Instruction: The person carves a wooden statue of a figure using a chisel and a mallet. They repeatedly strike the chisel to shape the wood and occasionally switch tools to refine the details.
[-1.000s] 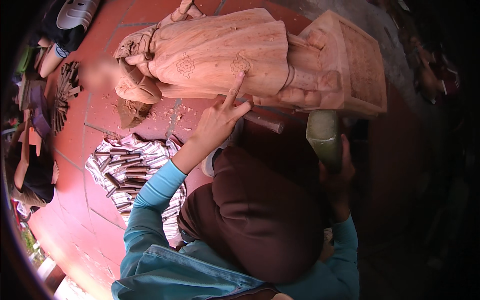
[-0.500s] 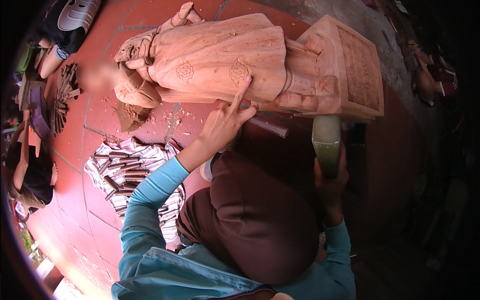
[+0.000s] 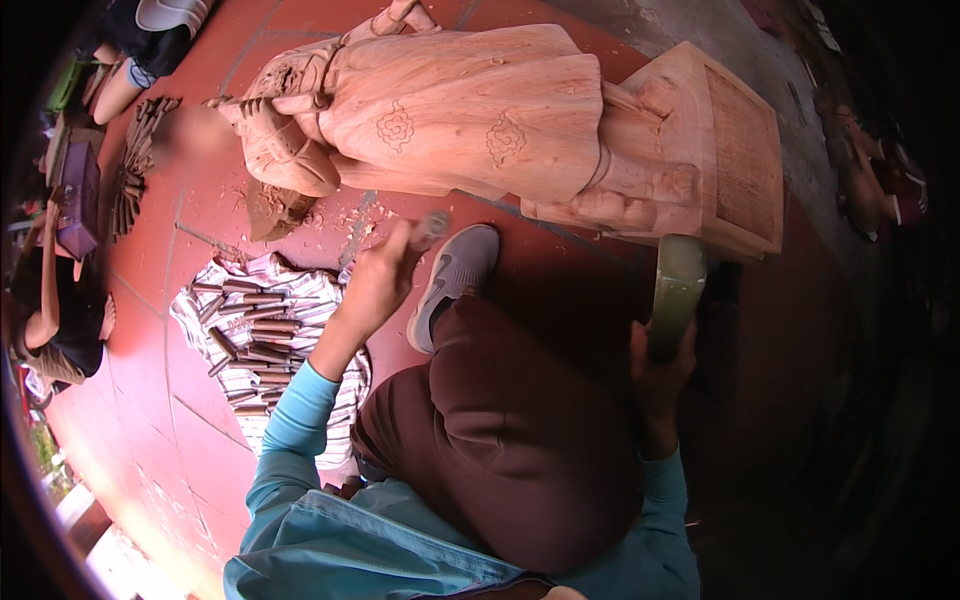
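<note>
**A:** What do I have in front of me? The statue (image 3: 480, 130) lies on its side on the red floor (image 3: 160, 400), plinth to my right. My left hand (image 3: 375, 285) is closed around a chisel (image 3: 430, 228), its tip just short of the statue's lower edge. My right hand (image 3: 655, 375) is clamped on the mallet (image 3: 678, 290), held upright beside the plinth, well apart from the chisel.

**B:** So what worries you?

**A:** The two hands are far apart. If I swing the mallet across that gap and land off-centre on the chisel's head, I judge the blade could skid along the robe and score the carved flower (image 3: 505, 140).

**B:** And your foot?

**A:** My shoe (image 3: 455, 280) sits just beside the left hand, under the chisel's line. A glancing blow could send the edge down toward it.

**B:** Anything loose underfoot?

**A:** Chips (image 3: 340, 215) lie near the statue, and the cloth (image 3: 215, 320) with spare chisels (image 3: 255, 325) is spread near my left elbow. Pulling my arm back carelessly could scatter them.

**B:** The statue itself?

**A:** I cannot tell whether it is wedged. A hard strike might rock it.
</note>
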Tool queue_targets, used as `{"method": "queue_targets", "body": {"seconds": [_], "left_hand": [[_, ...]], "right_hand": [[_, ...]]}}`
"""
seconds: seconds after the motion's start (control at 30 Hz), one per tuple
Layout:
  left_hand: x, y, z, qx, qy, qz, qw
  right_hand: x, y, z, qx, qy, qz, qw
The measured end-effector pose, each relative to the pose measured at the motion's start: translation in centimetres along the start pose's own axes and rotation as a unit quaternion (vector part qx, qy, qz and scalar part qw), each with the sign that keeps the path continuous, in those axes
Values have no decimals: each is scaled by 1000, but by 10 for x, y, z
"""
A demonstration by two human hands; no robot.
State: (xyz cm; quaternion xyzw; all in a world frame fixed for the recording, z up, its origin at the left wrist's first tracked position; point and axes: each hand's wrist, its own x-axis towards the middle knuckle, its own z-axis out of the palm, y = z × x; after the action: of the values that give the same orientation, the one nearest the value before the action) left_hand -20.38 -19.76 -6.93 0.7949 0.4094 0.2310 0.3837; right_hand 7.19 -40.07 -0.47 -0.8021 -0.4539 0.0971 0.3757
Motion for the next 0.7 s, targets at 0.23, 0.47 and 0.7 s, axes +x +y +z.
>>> {"method": "queue_targets", "body": {"seconds": [0.23,0.47,0.7], "left_hand": [[-220,-184,-65,73,203,-428,878],[-311,-217,-32,-80,315,-637,699],[-263,-206,-44,264,127,-563,773]], "right_hand": [[-23,55,20,90,13,107,990],[-5,-11,15,-193,-45,-118,973],[-29,26,56,22,9,102,994]]}}
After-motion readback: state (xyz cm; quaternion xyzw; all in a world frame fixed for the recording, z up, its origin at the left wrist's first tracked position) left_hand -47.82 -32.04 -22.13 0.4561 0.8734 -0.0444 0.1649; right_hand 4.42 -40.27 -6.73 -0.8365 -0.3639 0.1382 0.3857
